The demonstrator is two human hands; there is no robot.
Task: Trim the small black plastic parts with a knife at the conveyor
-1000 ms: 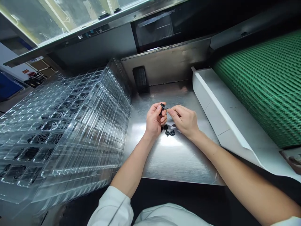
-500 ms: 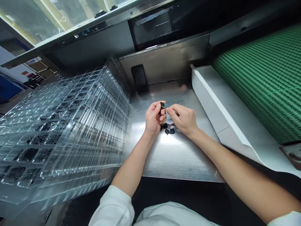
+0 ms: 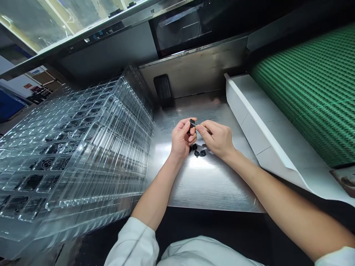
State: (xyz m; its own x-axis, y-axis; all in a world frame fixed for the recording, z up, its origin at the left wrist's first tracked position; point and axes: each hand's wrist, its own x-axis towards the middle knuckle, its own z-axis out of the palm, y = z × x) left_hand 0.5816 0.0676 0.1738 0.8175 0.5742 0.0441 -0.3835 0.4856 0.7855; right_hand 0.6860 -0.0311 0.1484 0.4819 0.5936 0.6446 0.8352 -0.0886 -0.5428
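Note:
My left hand [image 3: 181, 139] holds a small black moulded part [image 3: 192, 125] upright between thumb and fingertips. My right hand [image 3: 216, 138] reaches in from the right, its pinched fingertips touching that part's right side. Just below both hands, several similar black parts [image 3: 199, 152] lie in a small group on the stainless steel table [image 3: 205, 188]. One of them is partly hidden behind my left hand's little finger. The material of the parts is too small to tell.
A tall stack of clear plastic blister trays [image 3: 91, 162] stands along the table's left side, with black round parts in some pockets. A white sloped panel [image 3: 263, 125] borders the right side, beyond it a green ribbed conveyor belt [image 3: 310, 92]. A black pad [image 3: 162, 90] stands at the back.
The whole scene has drifted slightly upward in the view. Both hands keep nearly the same pose on the black part, and the parts on the table have not moved.

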